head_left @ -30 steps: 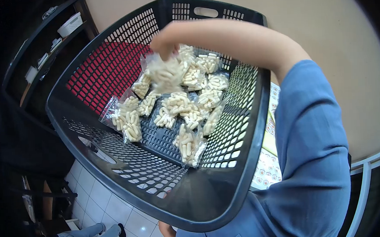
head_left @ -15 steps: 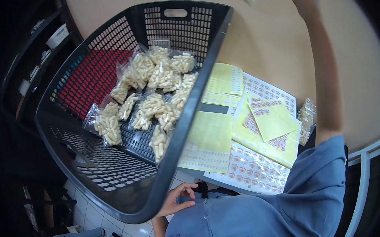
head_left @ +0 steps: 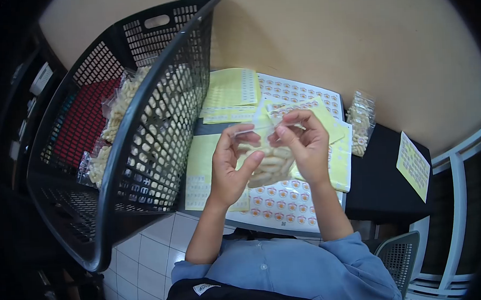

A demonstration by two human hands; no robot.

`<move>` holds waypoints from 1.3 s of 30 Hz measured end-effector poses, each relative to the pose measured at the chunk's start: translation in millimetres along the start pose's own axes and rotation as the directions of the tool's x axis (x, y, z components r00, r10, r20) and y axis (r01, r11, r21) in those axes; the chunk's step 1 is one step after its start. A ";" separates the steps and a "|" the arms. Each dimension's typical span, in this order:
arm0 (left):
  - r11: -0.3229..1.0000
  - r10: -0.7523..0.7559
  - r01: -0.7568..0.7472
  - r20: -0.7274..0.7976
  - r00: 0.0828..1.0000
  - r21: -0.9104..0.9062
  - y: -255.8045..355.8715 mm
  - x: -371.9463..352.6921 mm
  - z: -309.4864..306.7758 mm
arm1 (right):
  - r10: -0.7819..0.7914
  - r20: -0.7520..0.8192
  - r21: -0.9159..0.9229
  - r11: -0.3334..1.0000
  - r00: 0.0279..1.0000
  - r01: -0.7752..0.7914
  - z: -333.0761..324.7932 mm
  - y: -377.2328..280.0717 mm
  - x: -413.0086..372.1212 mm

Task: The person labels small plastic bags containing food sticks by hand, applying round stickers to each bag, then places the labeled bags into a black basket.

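Observation:
Both hands hold one clear bag of cream capsules (head_left: 270,162) above the desk. My left hand (head_left: 231,166) grips its left top edge and cups it from below. My right hand (head_left: 305,147) pinches the right top edge. Under the hands lie sticker sheets (head_left: 285,199) with round orange labels and yellow sheets (head_left: 230,89). To the left stands a black plastic basket (head_left: 143,138) with several more capsule bags (head_left: 118,110) inside, seen through its mesh wall.
A small pile of capsule bags (head_left: 359,123) lies at the desk's right by the beige wall. Another yellow label sheet (head_left: 413,165) sits on the dark desk top (head_left: 379,184). A grey chair (head_left: 398,255) is at lower right, shelves (head_left: 31,89) at far left.
My right hand came down from high over the desk with a capsule bag. My left hand rose from my lap to grip it. The view swung right, away from the basket.

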State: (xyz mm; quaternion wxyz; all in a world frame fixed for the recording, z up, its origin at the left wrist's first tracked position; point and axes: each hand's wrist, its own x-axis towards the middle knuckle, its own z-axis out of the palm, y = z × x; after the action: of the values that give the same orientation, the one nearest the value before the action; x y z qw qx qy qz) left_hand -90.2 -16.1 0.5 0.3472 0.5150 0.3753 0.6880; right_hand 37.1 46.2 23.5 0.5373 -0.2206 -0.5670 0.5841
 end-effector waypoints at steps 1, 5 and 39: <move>0.999 -0.036 0.036 -0.036 0.999 0.015 -2.9 0.8 7.9 | -0.005 -0.009 0.012 1.000 1.000 0.005 -1.8 0.8 -4.8; 0.999 -0.036 0.030 -0.157 0.987 -0.036 -7.1 0.4 30.5 | -0.017 -0.010 0.076 0.997 1.000 0.017 -11.2 -5.2 -16.5; 0.962 0.250 -0.238 -0.079 0.965 0.138 -16.2 7.4 67.6 | -0.103 -0.062 -0.090 0.991 0.993 0.097 -40.9 -7.3 -33.0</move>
State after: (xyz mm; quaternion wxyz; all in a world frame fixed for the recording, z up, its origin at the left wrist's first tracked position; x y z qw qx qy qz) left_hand -24.9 8.7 2.3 0.2080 0.5448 0.3682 0.7241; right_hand 86.0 33.0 7.9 0.5744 -0.2343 -0.5840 0.5236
